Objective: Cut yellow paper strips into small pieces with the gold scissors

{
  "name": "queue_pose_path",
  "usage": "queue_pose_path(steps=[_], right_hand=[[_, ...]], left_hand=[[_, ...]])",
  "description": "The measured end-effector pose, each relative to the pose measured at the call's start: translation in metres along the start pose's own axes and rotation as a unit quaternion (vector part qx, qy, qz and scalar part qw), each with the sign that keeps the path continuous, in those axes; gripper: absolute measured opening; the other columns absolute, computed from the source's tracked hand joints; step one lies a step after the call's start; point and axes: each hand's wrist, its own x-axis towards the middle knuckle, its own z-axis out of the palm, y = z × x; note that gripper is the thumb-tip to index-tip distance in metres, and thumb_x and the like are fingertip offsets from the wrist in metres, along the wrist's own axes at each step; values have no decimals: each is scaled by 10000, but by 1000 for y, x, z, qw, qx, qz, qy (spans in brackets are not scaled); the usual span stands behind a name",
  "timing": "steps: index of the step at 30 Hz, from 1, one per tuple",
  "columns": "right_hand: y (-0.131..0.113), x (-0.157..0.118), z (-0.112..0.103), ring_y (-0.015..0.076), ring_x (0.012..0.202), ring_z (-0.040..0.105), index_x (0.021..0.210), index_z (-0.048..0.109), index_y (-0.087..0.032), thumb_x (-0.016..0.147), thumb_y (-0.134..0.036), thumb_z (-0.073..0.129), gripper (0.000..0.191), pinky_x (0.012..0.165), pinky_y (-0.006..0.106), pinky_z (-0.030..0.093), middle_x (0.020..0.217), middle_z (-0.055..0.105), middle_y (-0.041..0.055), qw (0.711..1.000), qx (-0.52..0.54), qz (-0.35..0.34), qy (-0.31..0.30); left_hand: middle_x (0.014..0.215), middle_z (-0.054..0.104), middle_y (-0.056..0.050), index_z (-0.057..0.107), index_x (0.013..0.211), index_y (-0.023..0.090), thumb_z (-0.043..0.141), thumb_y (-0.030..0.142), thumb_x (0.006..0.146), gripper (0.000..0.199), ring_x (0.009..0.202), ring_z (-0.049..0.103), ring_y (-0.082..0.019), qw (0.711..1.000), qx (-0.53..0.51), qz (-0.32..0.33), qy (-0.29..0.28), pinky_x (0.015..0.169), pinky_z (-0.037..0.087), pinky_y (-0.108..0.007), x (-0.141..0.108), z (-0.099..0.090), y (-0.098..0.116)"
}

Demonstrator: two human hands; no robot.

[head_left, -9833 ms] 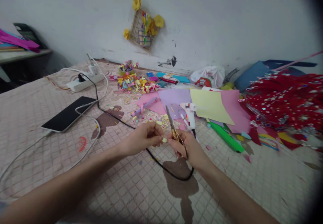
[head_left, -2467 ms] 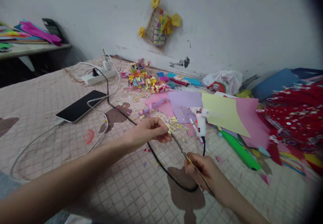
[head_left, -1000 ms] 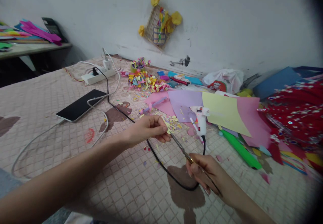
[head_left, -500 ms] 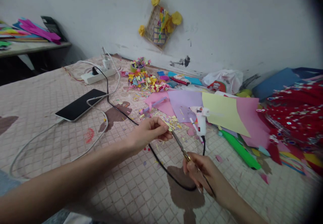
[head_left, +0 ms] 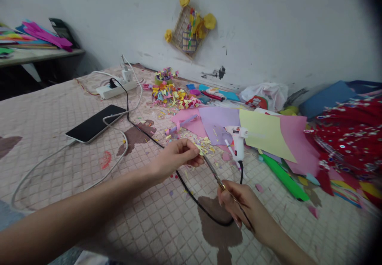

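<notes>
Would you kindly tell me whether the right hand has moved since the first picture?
Yes; judged against the glue gun, the right hand has moved away from it, nearer the camera.

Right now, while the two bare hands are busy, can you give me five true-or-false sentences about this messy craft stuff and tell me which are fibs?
1. The right hand holds gold-handled metal scissors. True.
2. The flat, black-screened tablet stands upright. False: it lies flat on the pale, checked cloth.
3. A black cord comes out of the white plastic glue gun. True.
4. The big pale yellow paper sheet is left of the glue gun. False: it is on the right.
5. The left hand holds a red crayon. False: it pinches a small pale yellow scrap by the scissor tips.
</notes>
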Motion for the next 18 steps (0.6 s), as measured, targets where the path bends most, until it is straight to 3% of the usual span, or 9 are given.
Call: queue_pose_path(steps=[10,18], right_hand=[[-6,-2,-7,73,389,270,617,406,-186,763,-685,354,522,406,220,204,423,303,-83,1000,-17,2,-21],[-1,-4,-10,72,401,276,607,402,-188,776,-654,383,496,396,213,191,456,323,-72,999,-20,-5,-29]], left_hand=[[703,677,-47,499,740,117,597,268,778,184,622,616,-91,999,24,-11,-38,625,458,-221,2,-6,1],[684,676,-39,509,729,118,602,278,771,189,610,620,-95,998,37,-14,-55,625,472,-228,3,-8,4]])
